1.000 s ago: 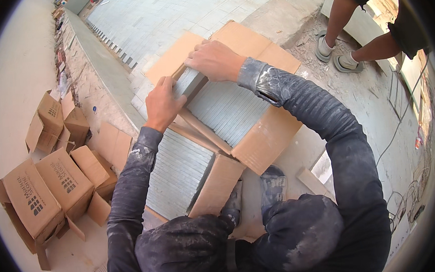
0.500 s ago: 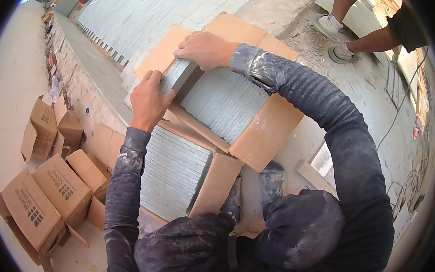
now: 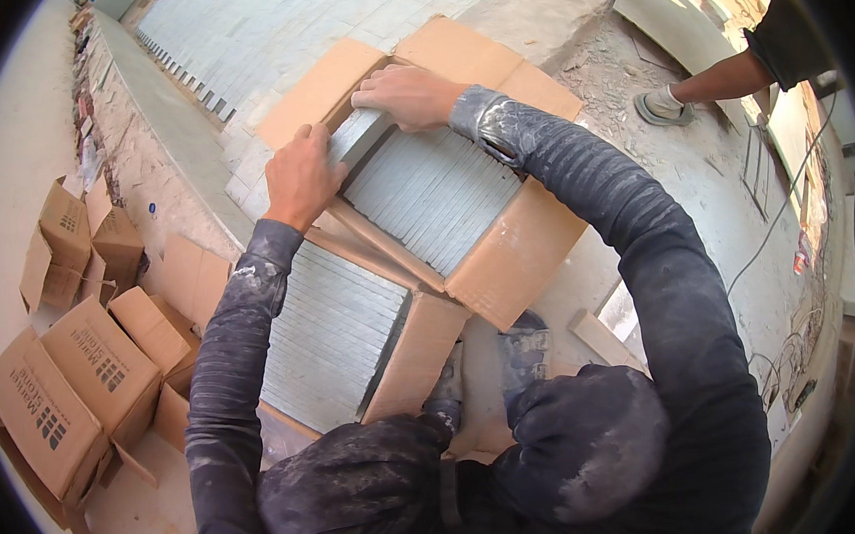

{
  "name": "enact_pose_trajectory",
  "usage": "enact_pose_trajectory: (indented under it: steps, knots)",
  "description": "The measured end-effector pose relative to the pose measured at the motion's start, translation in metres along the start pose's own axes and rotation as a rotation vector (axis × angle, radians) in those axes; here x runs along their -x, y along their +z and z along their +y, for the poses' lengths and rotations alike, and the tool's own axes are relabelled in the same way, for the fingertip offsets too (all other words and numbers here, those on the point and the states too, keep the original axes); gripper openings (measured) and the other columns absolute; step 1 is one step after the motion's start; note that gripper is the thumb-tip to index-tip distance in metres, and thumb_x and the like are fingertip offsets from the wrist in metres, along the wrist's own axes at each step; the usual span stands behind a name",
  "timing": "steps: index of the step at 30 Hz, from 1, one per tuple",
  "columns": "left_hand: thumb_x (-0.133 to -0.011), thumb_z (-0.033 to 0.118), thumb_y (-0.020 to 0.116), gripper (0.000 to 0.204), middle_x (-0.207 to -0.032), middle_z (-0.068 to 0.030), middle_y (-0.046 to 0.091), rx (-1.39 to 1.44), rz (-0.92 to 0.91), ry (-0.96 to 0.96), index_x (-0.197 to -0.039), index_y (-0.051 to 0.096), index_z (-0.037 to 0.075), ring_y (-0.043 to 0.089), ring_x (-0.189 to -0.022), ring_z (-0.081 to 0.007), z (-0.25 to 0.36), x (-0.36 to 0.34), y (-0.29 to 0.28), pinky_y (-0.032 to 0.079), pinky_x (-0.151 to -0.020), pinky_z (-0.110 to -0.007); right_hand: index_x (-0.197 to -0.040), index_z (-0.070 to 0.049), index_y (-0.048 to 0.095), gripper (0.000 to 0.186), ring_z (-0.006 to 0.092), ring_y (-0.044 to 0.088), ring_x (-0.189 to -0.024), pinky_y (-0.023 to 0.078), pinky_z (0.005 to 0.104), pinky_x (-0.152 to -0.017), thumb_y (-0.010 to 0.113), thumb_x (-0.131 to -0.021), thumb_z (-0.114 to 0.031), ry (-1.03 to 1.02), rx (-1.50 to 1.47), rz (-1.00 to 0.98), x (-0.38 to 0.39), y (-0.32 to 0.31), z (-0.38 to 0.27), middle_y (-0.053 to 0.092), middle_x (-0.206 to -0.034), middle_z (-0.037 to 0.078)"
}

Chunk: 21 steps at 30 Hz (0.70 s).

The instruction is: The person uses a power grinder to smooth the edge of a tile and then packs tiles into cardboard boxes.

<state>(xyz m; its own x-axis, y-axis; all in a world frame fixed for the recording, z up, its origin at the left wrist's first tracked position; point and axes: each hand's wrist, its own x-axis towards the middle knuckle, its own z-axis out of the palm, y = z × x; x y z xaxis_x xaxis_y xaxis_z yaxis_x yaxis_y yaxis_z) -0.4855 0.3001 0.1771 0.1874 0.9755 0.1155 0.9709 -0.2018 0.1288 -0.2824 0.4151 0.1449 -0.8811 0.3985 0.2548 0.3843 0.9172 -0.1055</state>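
Observation:
Both my hands grip a grey stone tile [image 3: 360, 134] at the far left end of an open cardboard box [image 3: 517, 261]. My left hand [image 3: 305, 180] is closed on its left end, thumb on the near side. Over its right end my right hand [image 3: 411, 94] is curled, fingertips hidden. Whether it is one tile or several together I cannot tell. A tight row of grey tiles [image 3: 438, 198] stands on edge in the same box. Nearer to me, beneath my left forearm, a second open box [image 3: 421, 355] holds another row of tiles [image 3: 328, 327].
Several opened cardboard boxes [image 3: 95, 351] lie at the left. Grey paving [image 3: 266, 32] with a stepped edge spreads beyond. At the right are another person's shoe [image 3: 664, 106], a cable [image 3: 786, 201] and rubble [image 3: 600, 80]. A wooden offcut [image 3: 603, 339] lies near my feet.
My hands have lowered the tile slightly, and it sits deeper at the box's end. The other person's farther foot has moved away toward the top edge. The view has shifted a little.

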Motion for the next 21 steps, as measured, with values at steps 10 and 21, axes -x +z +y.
enact_pose_trajectory:
  steps: [10,21]
  knots:
    - [-0.070,0.018,0.078,0.038,-0.095,-0.0165,0.065,-0.047,-0.036,0.025,-0.098,0.057,0.004,0.066,-0.081,-0.0383,0.001,-0.007,0.009,0.052,-0.071,-0.048,-0.116,-0.006,0.059,0.045,0.0270,0.060,-0.106,0.047,0.0381,-0.094,0.072,-0.073,-0.002,0.013,0.073,-0.036,0.003,0.010,-0.001,0.065,-0.110,0.010]
    - [-0.072,0.018,0.072,0.029,-0.095,-0.0194,0.065,-0.076,-0.078,0.114,-0.093,0.059,0.001,0.065,-0.086,-0.0392,-0.006,-0.015,0.022,0.052,-0.075,-0.048,-0.105,-0.008,0.059,0.025,0.0256,0.063,-0.097,0.049,0.0382,-0.086,0.064,-0.081,-0.005,0.076,0.078,0.016,0.014,0.022,-0.006,0.065,-0.098,0.009]
